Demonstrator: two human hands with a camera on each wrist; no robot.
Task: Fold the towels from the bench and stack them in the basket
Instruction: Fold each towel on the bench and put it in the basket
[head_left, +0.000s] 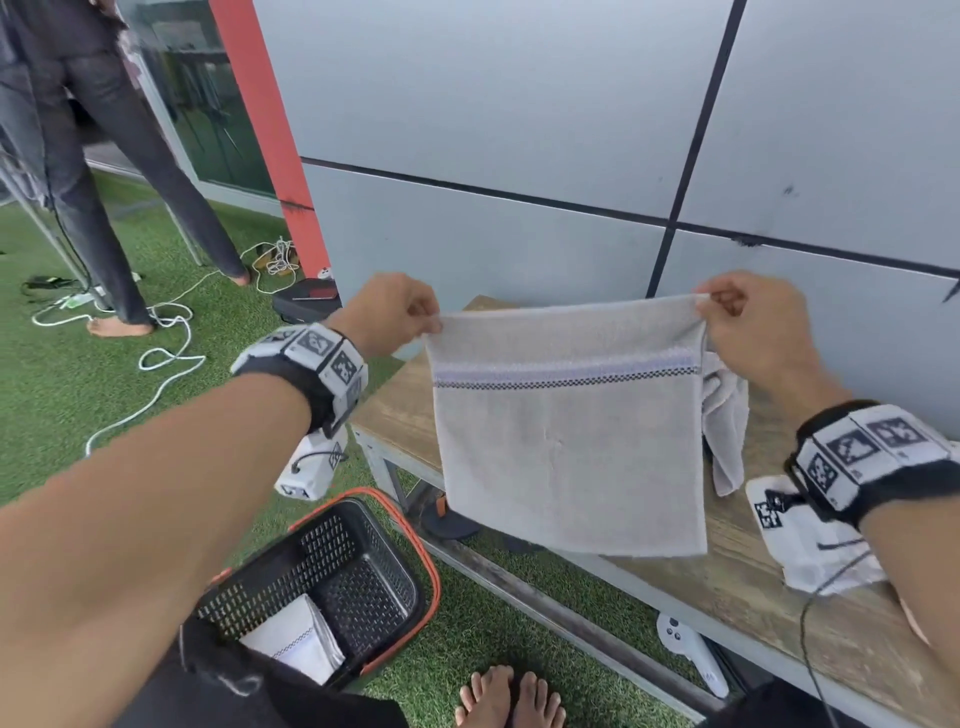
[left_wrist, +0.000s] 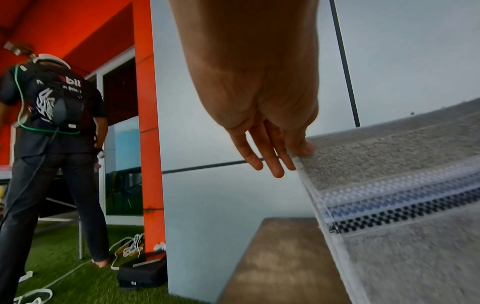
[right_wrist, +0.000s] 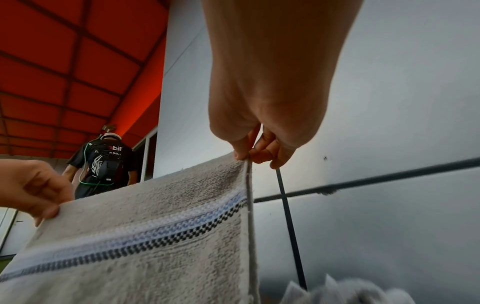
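Note:
A grey towel (head_left: 569, 441) with a blue and black checked stripe hangs folded double above the wooden bench (head_left: 769, 587). My left hand (head_left: 395, 314) pinches its top left corner and my right hand (head_left: 748, 317) pinches its top right corner. The left wrist view shows my thumb on the towel (left_wrist: 405, 205), the other fingers (left_wrist: 262, 156) straight beside it. In the right wrist view my fingertips (right_wrist: 244, 153) nip the towel (right_wrist: 145, 226) edge. A crumpled towel (head_left: 727, 415) lies on the bench behind it. The black basket (head_left: 358, 566) with an orange rim stands on the grass at lower left, a folded towel (head_left: 296, 642) inside.
A grey panelled wall (head_left: 519, 130) rises right behind the bench. Another person (head_left: 88, 171) stands at the far left among white cables (head_left: 166, 332). A white controller (head_left: 685, 649) lies under the bench. My bare feet (head_left: 509, 696) are on the grass by the basket.

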